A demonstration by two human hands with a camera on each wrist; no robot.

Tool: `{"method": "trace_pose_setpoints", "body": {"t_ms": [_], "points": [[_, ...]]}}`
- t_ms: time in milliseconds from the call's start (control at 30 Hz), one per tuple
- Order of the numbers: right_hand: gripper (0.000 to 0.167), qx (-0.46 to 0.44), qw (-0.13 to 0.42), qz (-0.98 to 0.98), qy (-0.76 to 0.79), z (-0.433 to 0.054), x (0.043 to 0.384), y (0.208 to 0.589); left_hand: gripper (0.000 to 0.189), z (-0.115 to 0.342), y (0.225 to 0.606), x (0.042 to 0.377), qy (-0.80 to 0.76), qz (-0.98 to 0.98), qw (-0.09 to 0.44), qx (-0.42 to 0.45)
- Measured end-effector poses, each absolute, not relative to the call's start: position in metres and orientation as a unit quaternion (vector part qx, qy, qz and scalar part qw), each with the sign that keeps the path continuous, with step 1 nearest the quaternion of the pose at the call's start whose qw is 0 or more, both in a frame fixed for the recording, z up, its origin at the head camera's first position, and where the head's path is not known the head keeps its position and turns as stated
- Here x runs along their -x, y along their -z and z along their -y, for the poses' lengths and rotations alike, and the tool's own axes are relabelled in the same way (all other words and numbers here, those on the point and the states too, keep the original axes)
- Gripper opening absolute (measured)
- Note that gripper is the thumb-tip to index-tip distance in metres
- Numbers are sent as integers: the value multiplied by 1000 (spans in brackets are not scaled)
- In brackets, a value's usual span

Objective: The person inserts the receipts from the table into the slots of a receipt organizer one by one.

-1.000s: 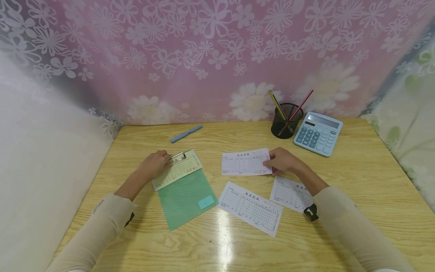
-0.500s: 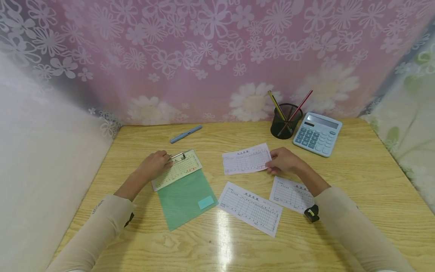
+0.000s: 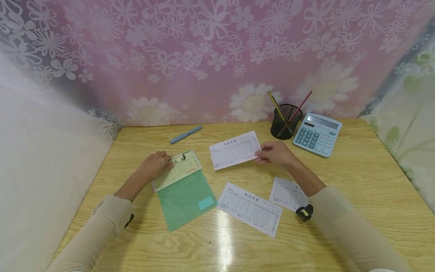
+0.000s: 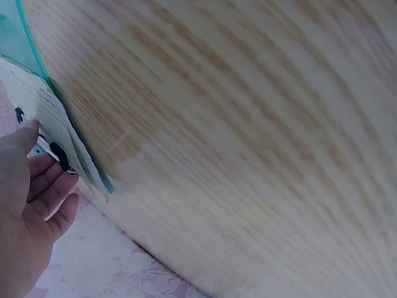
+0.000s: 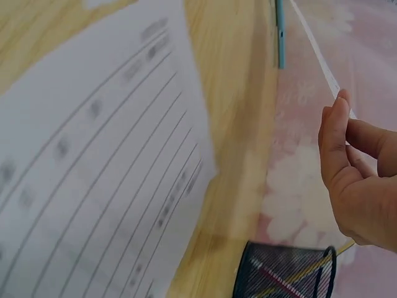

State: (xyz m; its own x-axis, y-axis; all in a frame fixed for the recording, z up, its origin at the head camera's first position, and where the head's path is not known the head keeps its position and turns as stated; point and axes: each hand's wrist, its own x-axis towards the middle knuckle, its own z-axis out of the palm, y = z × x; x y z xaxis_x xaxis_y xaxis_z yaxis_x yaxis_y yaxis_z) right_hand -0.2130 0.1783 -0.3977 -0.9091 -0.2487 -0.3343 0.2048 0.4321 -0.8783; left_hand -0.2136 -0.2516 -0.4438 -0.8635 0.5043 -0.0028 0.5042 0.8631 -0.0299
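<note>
In the head view my left hand (image 3: 154,166) lies at the top of a green clipboard (image 3: 185,204), its fingers on the metal clip (image 3: 178,158). The left wrist view shows thumb and fingers pinching this clip (image 4: 59,155). Yellowish printed slips (image 3: 187,166) lie on the board's upper part. My right hand (image 3: 276,154) pinches a white printed receipt slip (image 3: 234,150) by its right end, raised and tilted above the table. The right wrist view has this held slip (image 5: 319,59) nearly edge-on. Two more white slips, one in front (image 3: 250,207) and one by the right wrist (image 3: 289,192), lie below.
Toward the back stands a black mesh pencil cup (image 3: 286,121) with pencils, beside a light blue calculator (image 3: 317,134). A blue pen (image 3: 185,135) lies behind the clipboard. A pink floral curtain (image 3: 204,75) hangs along the table's back edge.
My right hand has moved left and slightly back, carrying the slip closer to the clipboard and tilting it. The left hand has stayed on the clip.
</note>
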Motion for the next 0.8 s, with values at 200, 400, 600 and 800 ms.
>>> {"method": "trace_pose_setpoints", "body": {"t_ms": [200,400,600,800], "points": [[24,29,225,-798,559,-145,211,395,33,250,444,212,-16,966,8,257],[15,39,271,-782,560,-103,209,403,34,251,445,211,-11,968,5,252],[12,13,311,-782,540,-65,211,413,32,252,446,214,-12,967,17,254],[10,-4,340,-771,538,-39,209,422,30,249,444,216,-15,963,14,269]]}}
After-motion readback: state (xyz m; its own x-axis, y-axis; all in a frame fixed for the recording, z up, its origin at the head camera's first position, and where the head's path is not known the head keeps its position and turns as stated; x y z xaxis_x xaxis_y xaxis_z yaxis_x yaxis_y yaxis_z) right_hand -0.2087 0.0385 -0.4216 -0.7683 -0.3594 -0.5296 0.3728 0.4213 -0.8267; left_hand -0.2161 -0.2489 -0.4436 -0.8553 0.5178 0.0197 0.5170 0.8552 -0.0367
